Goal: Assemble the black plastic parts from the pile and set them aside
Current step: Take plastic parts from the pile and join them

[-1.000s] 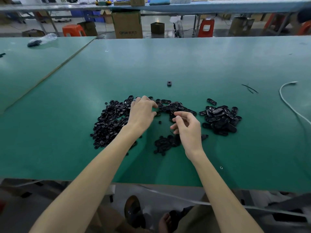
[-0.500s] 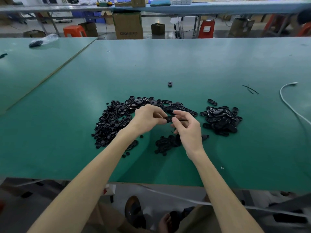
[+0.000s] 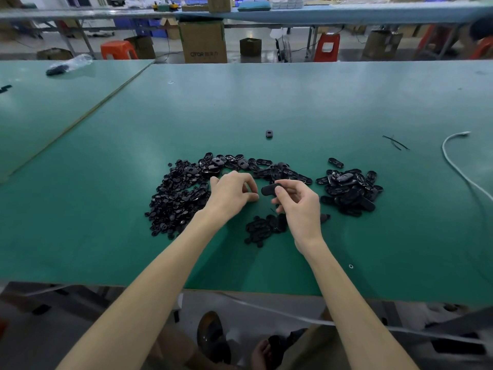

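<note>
green table point(image 3: 293, 97), black parts pile point(image 3: 176, 201), white cable point(image 3: 443, 149)

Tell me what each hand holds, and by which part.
The right hand pinches a black oval part by one end. For the left hand, it cannot be told.

Open green table point(image 3: 293, 102) beyond part piles point(image 3: 176, 198)

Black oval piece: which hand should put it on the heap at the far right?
Right, probably. The right hand pinches the oval piece, and that heap lies on its side; the left hand is farther off.
</note>
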